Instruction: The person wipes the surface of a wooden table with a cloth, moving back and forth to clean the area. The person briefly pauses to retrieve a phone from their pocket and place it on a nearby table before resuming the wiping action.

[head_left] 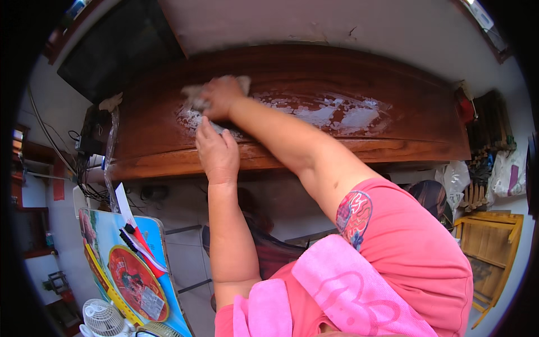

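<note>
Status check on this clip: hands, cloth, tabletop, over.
Right hand pressing pale cloth onto wooden tabletop. Left hand braced flat at front edge. White wet smears across top; nothing obstructing.

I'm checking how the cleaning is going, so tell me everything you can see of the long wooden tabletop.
The wooden tabletop is a long, thick slab of dark reddish-brown wood with a glossy finish and a paler front edge, standing against a whitish wall. White soapy foam streaks run across its middle. The right hand presses a pale cloth onto its left part, and the left hand rests at its front edge. A clear plastic sheet hangs off its left end.
</note>
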`<state>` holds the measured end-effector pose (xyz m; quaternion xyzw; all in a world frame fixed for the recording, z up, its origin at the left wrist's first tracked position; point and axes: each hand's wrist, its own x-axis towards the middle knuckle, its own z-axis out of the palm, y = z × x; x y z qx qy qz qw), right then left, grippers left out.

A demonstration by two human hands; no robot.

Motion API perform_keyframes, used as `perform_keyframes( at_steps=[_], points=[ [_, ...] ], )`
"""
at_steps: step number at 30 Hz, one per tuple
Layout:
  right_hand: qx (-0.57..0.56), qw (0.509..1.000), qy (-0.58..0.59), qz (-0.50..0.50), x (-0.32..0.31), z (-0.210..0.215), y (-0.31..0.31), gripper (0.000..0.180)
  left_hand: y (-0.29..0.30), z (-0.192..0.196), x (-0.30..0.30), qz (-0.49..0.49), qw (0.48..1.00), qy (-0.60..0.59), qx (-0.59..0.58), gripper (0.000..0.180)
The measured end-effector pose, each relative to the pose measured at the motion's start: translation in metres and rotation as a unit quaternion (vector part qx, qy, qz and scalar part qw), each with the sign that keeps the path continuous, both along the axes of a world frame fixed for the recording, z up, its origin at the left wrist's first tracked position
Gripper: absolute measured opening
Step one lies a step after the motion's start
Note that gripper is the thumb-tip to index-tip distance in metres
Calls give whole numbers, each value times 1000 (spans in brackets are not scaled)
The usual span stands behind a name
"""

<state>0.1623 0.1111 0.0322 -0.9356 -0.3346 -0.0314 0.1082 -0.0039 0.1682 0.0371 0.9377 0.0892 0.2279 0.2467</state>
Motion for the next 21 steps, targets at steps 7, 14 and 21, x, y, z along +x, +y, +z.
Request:
perform_keyframes(
  at_steps=[7,14,21],
  points=[
    [124,982,-104,95,-65,-36,-91,52,10,0,0,-1,995,-97,-7,53],
    [62,940,-121,-313,-81,-6,-381,44,13,-4,-12,-14,997,-76,-9,49],
    [-33,772,-13,-634,-141,-14,-506,64,34,-20,-26,23,995,88,36,56]
  ],
)
